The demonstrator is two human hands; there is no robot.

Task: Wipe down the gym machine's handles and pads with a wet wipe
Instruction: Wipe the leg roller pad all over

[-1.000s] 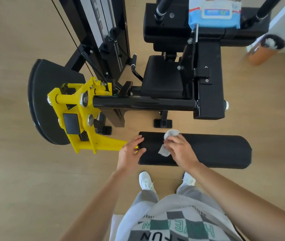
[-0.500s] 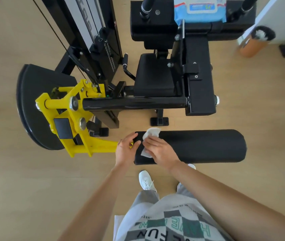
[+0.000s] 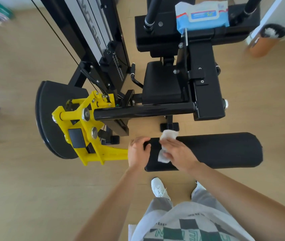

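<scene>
A long black roller pad (image 3: 225, 150) lies crosswise low on the gym machine, fixed to a yellow lever arm (image 3: 89, 136). My left hand (image 3: 137, 152) grips the pad's left end, fingers curled over its edge. My right hand (image 3: 180, 153) lies just to the right of it, straight fingers pressing a white wet wipe (image 3: 168, 134) flat against the pad's top. The wipe sticks out beyond my fingertips and below my thumb. The black seat pad (image 3: 160, 84) sits behind the crossbar.
A blue pack of wet wipes (image 3: 202, 16) rests on the upper black pad. The weight stack (image 3: 93, 32) stands at the back left, and an orange bin (image 3: 266, 40) at the far right. My white shoe (image 3: 159, 187) stands under the roller pad on the wooden floor.
My right hand has slid the wipe leftward along the roller pad, close to my left hand. My left hand has curled tighter over the pad's end.
</scene>
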